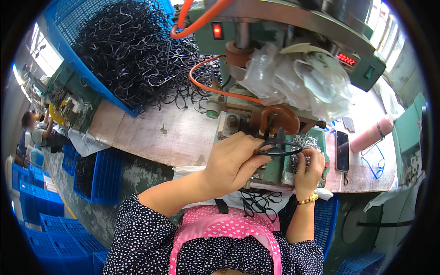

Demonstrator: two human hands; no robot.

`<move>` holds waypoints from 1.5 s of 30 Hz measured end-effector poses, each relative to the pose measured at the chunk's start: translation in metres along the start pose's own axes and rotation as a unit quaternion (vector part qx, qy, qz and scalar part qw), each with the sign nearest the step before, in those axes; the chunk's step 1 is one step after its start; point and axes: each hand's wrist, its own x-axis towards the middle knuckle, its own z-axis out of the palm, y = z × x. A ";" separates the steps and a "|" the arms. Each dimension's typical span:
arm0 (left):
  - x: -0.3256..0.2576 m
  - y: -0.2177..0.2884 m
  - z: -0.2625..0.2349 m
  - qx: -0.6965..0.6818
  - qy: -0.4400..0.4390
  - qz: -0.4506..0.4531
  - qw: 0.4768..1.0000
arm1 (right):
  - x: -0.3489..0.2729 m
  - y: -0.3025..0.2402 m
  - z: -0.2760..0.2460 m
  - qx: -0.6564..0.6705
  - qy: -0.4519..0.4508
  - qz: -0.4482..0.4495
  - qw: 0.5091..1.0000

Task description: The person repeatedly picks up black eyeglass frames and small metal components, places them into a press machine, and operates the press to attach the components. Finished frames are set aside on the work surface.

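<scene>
Below the press head, my left hand [236,160] pinches a black plastic glasses frame [276,152] between thumb and fingers. My right hand [309,170] has its thumb and fingertips closed at the frame's right end. Whether a small part is also between those fingers cannot be made out. Beside and behind that hand sits a green tray [324,143] of small shiny metal parts. The green bench press [286,13] stands over the work, with cloudy plastic bags [298,82] hung on its front. Several more black frames [261,201] lie in my lap.
A blue crate [82,66] at the back left spills black frames onto the table [151,137]. An orange hose [201,24] loops beside the press. On the right are a phone [342,151], a pink bottle [373,134] and a blue cord [378,167]. Blue crates [107,176] stand on the floor; another person [42,132] sits far left.
</scene>
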 end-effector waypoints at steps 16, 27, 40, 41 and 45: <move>-0.102 -0.252 -0.067 0.362 -0.044 -0.327 0.872 | -0.021 0.011 0.007 0.128 0.072 0.076 0.986; -0.101 -0.257 -0.067 0.449 -0.026 -0.260 0.855 | -0.015 0.003 0.001 0.100 0.048 0.051 0.993; -0.081 -0.178 -0.115 0.083 0.268 -0.311 0.908 | -0.012 0.003 -0.001 0.078 0.060 -0.039 0.994; -0.075 -0.173 -0.120 0.044 0.310 -0.292 0.904 | -0.012 0.003 -0.001 0.081 0.062 -0.031 0.994; -0.075 -0.156 -0.124 -0.148 0.410 -0.347 0.830 | -0.013 0.003 0.000 0.090 0.071 -0.014 0.993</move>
